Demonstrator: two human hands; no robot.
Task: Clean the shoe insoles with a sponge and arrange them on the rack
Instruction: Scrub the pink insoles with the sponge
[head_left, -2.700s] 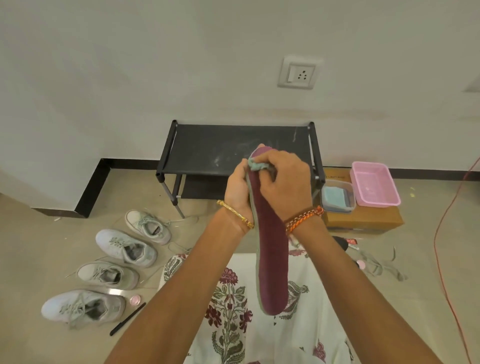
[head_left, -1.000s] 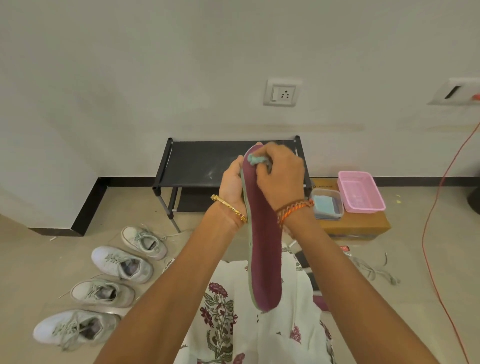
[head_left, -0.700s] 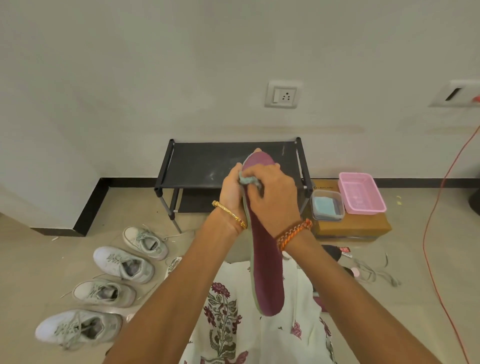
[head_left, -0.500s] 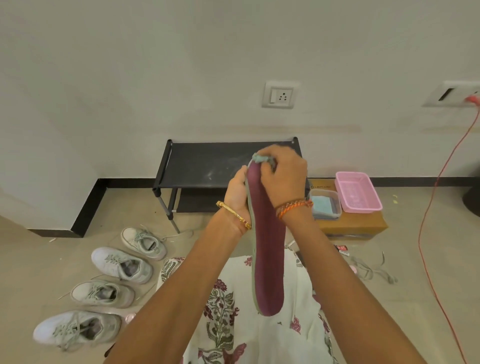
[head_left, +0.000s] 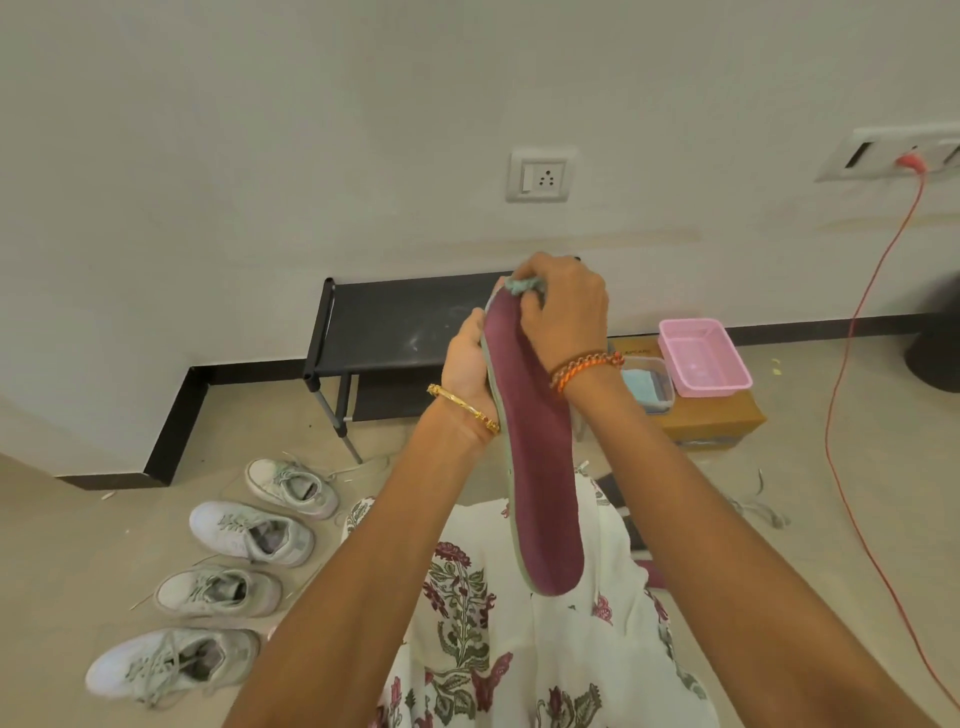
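**A:** Where is the insole, and what are your hands doing with it?

**B:** You hold a maroon insole (head_left: 540, 467) upright in front of your chest, toe end up, heel hanging over your flowered lap. Your left hand (head_left: 467, 364) grips its upper edge from behind. Your right hand (head_left: 563, 312) has its fingers curled round a small pale-green sponge (head_left: 522, 286), pressing it on the insole's top tip.

**A:** What lies around you?

**B:** Just behind the insole stands the black rack (head_left: 400, 322), its top shelf dusty and, where visible, bare. Four white sneakers (head_left: 249, 535) lie in a row on the floor to your left. To your right a pink tray (head_left: 704, 358) and a clear tub (head_left: 649, 389) sit on a cardboard box (head_left: 711, 421).

**A:** Which step is this?

**B:** Scrubbing, I judge, at the toe. Next you would likely work the sponge down toward the heel, keeping the left grip firm so the soft insole does not fold, before anything goes on the rack.
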